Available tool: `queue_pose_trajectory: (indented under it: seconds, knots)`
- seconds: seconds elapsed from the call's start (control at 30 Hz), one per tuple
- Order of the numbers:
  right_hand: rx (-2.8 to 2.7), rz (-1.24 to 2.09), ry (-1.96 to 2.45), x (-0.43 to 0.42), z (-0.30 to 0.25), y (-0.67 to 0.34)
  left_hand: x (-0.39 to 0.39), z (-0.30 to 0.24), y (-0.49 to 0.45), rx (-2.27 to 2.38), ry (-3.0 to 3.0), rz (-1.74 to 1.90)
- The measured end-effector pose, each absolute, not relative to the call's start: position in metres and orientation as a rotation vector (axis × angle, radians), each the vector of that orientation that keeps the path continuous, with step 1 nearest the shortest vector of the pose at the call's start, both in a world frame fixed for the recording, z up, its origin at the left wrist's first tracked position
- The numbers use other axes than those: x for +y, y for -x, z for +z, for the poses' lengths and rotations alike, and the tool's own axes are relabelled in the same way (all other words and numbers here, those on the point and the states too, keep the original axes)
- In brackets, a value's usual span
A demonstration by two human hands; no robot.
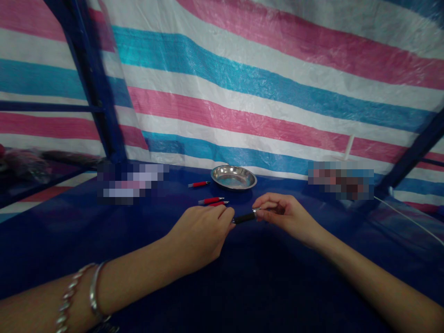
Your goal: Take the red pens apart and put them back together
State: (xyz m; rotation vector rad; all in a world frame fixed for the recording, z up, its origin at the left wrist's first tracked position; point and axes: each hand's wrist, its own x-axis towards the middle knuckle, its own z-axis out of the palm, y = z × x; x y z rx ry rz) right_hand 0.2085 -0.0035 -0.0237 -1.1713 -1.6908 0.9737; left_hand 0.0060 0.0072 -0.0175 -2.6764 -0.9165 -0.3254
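Between my hands, above the blue surface, a pen with a black grip (244, 218) is held almost level. My left hand (201, 233) is closed around one end of it, and its fingers hide that part. At the other end, the thumb and fingertips of my right hand (281, 213) pinch the silvery tip. Just beyond my left hand lie a red pen (212, 200) and a second red pen (219, 204), the latter partly covered by my knuckles. A third red pen (199, 184) rests farther back, left of a shallow round steel dish (234, 187).
A striped plastic sheet (222, 111) hangs behind the blue table (166, 194). Blue metal posts (95, 88) stand at both sides. Blurred-out items lie at the back left and back right. A thin white cord (409, 219) runs along the right.
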Motion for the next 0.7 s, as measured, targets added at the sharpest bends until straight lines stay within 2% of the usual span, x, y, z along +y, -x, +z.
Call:
queue_pose_trajectory:
  seconds: [0.7]
  knots:
    - [-1.629,1.110,1.108,-0.0047,-0.0227,-0.2092,0.0094,-0.0196,-0.0065,-0.980,2.659,-0.361]
